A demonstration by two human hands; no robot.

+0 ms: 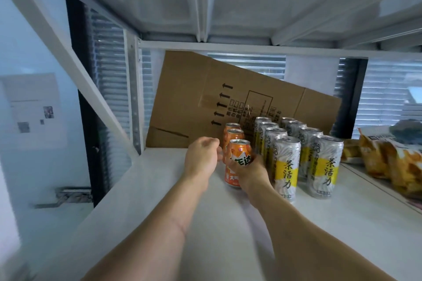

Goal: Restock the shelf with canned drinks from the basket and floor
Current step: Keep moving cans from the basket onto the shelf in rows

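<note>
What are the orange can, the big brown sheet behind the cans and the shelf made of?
Orange can: looks like thin metal, with a shiny silver rim and printed glossy sides. Brown sheet: cardboard, matte, with creases and printed arrows. Shelf: smooth and white, probably painted metal, though it could be coated board.

Could not make out the right hand's (250,170) fingers behind the front orange can (239,155), its label half covered. Perhaps touched the can with the left hand (202,157), fingertips hidden. Lost the snack bags (392,162) at the right edge. Blurred wall notice (34,109), unreadable.
</note>
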